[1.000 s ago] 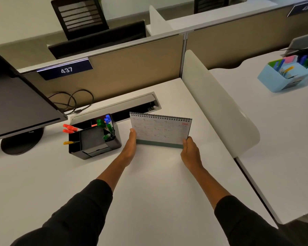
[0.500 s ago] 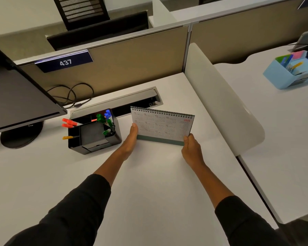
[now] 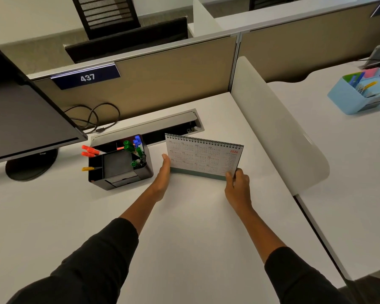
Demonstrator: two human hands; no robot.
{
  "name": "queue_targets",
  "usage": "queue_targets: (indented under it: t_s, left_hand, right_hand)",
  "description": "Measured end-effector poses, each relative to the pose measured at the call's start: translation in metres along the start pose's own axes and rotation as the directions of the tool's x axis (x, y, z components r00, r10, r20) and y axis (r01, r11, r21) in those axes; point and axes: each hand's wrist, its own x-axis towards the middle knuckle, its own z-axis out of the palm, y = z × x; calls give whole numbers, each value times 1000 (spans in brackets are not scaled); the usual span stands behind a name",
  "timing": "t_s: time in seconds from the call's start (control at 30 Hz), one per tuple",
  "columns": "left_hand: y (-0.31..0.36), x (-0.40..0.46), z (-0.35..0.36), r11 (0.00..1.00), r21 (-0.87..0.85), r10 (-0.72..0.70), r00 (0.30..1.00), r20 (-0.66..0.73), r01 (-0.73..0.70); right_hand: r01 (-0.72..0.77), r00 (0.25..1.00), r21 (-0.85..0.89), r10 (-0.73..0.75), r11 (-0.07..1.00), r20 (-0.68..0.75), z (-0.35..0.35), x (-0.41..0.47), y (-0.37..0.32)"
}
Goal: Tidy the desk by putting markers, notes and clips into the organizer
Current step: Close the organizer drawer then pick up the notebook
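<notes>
Squaring up the calendar [image 3: 203, 157] near the bench's back edge: left hand [image 3: 162, 175] flat against its side, right hand [image 3: 237, 185] pinching its corner, barely shifted from a second ago. Markers [image 3: 132, 148] already sit in the organizer [image 3: 119, 170] just beside it.

Light: even and soft from overhead, moderately bright.
Shadows: faint ones under both forearms on the bench [image 3: 184, 249].
Glare: mild sheen on the white divider [image 3: 279, 137].
Distortion: wide-angle bending towards the edges.
Focus: calendar [image 3: 203, 157] print soft, not readable.
</notes>
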Motion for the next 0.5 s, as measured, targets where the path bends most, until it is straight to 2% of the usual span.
queue_targets:
  t_s: [0.17,0.33,0.5]
  left_hand:
    - [-9,-6,-2,996,56,77,996,-47,-75]
    - [-16,-15,-1,979,123,178,978,-112,-164]
    - [-42,-30,-4,965,205,201,961,-190,-162]
  right_hand:
    - [-27,998,38,29,999,-64,-1,-7,-5]
    - [26,994,31,-23,999,-106,-5,-14,-3]
    - [71,990,-94,-82,993,-117,-3,-34,1]
